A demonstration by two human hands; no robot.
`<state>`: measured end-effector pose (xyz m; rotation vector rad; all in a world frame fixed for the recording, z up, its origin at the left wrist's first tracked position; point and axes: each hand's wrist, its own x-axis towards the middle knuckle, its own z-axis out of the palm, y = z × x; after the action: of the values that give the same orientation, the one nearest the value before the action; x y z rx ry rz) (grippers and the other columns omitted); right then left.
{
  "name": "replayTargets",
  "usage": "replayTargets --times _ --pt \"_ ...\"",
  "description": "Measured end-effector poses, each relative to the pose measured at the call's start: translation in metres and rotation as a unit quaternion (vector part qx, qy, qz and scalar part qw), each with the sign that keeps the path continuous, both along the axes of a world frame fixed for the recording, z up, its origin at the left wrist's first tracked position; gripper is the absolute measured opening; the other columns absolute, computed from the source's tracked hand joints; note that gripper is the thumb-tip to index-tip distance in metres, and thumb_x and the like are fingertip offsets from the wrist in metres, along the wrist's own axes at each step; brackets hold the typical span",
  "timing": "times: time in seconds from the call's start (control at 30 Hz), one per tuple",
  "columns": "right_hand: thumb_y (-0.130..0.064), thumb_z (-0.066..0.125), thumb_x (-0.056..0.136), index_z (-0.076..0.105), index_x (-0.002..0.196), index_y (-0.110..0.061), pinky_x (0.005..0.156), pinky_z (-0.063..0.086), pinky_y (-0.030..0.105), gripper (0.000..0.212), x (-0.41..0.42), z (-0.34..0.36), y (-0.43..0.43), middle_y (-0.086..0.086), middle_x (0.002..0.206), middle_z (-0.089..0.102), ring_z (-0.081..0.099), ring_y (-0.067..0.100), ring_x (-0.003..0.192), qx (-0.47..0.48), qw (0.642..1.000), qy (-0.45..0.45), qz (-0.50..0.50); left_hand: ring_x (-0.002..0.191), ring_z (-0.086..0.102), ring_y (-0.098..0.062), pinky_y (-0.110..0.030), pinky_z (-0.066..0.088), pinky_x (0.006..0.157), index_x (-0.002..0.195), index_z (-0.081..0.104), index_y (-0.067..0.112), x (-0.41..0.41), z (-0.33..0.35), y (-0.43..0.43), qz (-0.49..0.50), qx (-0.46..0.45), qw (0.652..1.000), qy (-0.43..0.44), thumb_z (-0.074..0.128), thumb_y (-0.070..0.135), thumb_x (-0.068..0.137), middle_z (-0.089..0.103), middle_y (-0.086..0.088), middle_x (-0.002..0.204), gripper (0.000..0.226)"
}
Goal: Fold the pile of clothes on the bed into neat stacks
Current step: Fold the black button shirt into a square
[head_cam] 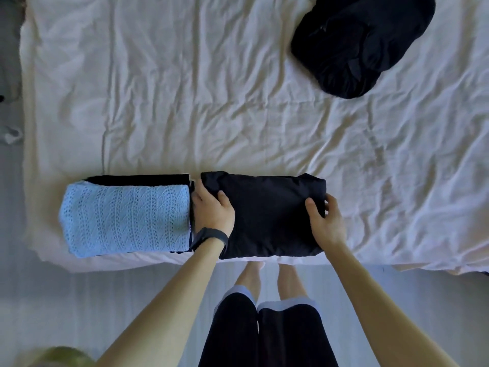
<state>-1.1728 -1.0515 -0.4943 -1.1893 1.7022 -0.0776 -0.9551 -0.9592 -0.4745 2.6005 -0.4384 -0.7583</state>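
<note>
Progress: mid-to-late, judging by layout. One stack sits at the near edge of the bed (238, 88): blue knit (127, 218) folded flat on top of a black piece (137, 178) whose far edge peeks out behind it. Just R of the blue knit, nearly touching it, lies the folded black garment (267, 221), already a compact rectangle with slightly puffy edges; prob. last fold or squaring-up in hand. Left to do: black heap (360, 43), crumpled and unfolded, well apart from the blue knit, far R and toward the bed's far side; can't tell how many items are in it. So approx 3 pcs folded or nearly, at least 1 to go, plus prob. setting the garment onto a stack. Hands: both on the folded black garment, arms reaching fwd. Left hand (211, 213) grasps its L end, the side next to the blue knit, thumb on top of the cloth, fingers tucked at the edge between garment and knit; dark band (211, 235) on that wrist. Right hand (328, 226) grasps the R end, away from the blue knit, thumb on top, fingers curled round the edge. Garment rests on the bed, not lifted as far as visible.
</note>
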Motion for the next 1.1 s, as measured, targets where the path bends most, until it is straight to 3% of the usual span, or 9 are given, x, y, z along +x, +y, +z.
replayTargets --times 0.1,0.27,0.4,0.57,0.67,0.77,0.87,0.97,1.1 --pt "-0.054 0.06 0.095 0.039 0.148 -0.029 0.098 0.048 0.039 0.062 -0.004 0.012 0.008 -0.009 0.14 0.049 0.056 0.017 0.125 -0.05 0.998 0.005 0.026 0.142 0.031 -0.043 -0.052 0.026 0.116 0.152 0.036 0.009 -0.03 0.01 0.011 -0.251 -0.057 0.952 -0.164 0.065 0.044 0.086 0.029 -0.025 0.155 0.08" --pt "-0.057 0.051 0.095 0.027 0.159 -0.025 0.111 0.037 0.049 0.075 -0.015 0.024 0.044 0.007 0.166 0.02 0.035 0.031 0.145 -0.24 0.95 0.072 0.188 0.151 0.006 -0.045 -0.069 0.0 0.116 0.16 0.009 0.032 -0.045 -0.006 0.053 -0.632 0.009 0.752 -0.187 0.079 0.06 0.062 0.003 -0.016 0.167 0.124" --pt "-0.045 0.048 0.103 0.033 0.159 -0.023 0.118 0.033 0.047 0.062 -0.008 0.0 0.053 0.017 0.168 0.015 0.028 0.037 0.151 -0.295 0.908 0.073 0.287 0.15 0.007 -0.048 -0.075 0.014 0.109 0.159 0.0 0.035 -0.013 -0.017 0.06 -0.561 0.127 0.794 -0.197 0.071 0.002 0.068 0.002 -0.019 0.166 0.12" --pt "-0.048 0.041 0.104 0.032 0.159 -0.022 0.111 0.04 0.053 0.062 0.001 -0.026 0.04 0.018 0.168 0.014 0.031 0.041 0.148 -0.267 0.897 0.12 0.332 0.151 0.006 -0.046 -0.07 0.005 0.116 0.157 -0.015 0.032 0.005 -0.014 0.064 -0.569 0.161 0.792 -0.148 0.079 0.011 0.066 -0.011 -0.025 0.163 0.133" --pt "-0.053 0.042 0.101 0.031 0.159 -0.025 0.115 0.032 0.06 0.065 -0.005 -0.023 0.043 0.017 0.168 0.014 0.026 0.041 0.15 -0.284 0.885 0.145 0.341 0.152 -0.009 -0.039 -0.067 0.002 0.116 0.158 -0.009 0.034 -0.004 0.003 0.051 -0.541 0.098 0.832 -0.073 0.082 0.051 0.06 -0.019 -0.017 0.164 0.136" --pt "-0.058 0.042 0.098 0.032 0.159 -0.027 0.118 0.02 0.061 0.069 -0.003 -0.012 0.047 0.013 0.169 0.012 0.016 0.039 0.154 -0.306 0.879 0.173 0.322 0.153 0.001 -0.033 -0.062 0.005 0.117 0.16 0.014 0.03 -0.002 0.008 0.015 -0.501 -0.006 0.86 -0.096 0.061 0.063 0.074 -0.001 -0.008 0.168 0.103" --pt "-0.06 0.037 0.1 0.025 0.16 -0.034 0.121 0.014 0.058 0.067 0.009 -0.009 0.039 0.008 0.17 0.008 0.009 0.033 0.157 -0.325 0.875 0.159 0.322 0.149 0.023 -0.032 -0.057 0.011 0.119 0.155 0.031 0.017 0.02 -0.003 -0.015 -0.471 0.064 0.867 -0.149 0.04 0.053 0.098 0.031 -0.01 0.16 0.067" --pt "-0.057 0.038 0.103 0.02 0.162 -0.031 0.123 0.015 0.056 0.067 0.02 -0.017 0.027 0.008 0.17 0.009 0.007 0.029 0.157 -0.303 0.884 0.16 0.319 0.113 0.056 -0.036 -0.051 0.035 0.102 0.136 0.05 0.012 0.039 -0.015 -0.015 -0.484 0.154 0.846 -0.164 0.027 0.05 0.102 0.061 -0.013 0.123 0.056" --pt "-0.049 0.044 0.104 0.027 0.161 -0.02 0.122 0.022 0.057 0.066 0.029 -0.029 0.022 0.015 0.169 0.016 0.014 0.035 0.156 -0.284 0.888 0.171 0.318 0.095 0.059 -0.038 -0.048 0.043 0.083 0.13 0.053 0.01 0.044 -0.016 -0.003 -0.487 0.151 0.837 -0.198 0.023 0.046 0.102 0.064 -0.014 0.11 0.055"
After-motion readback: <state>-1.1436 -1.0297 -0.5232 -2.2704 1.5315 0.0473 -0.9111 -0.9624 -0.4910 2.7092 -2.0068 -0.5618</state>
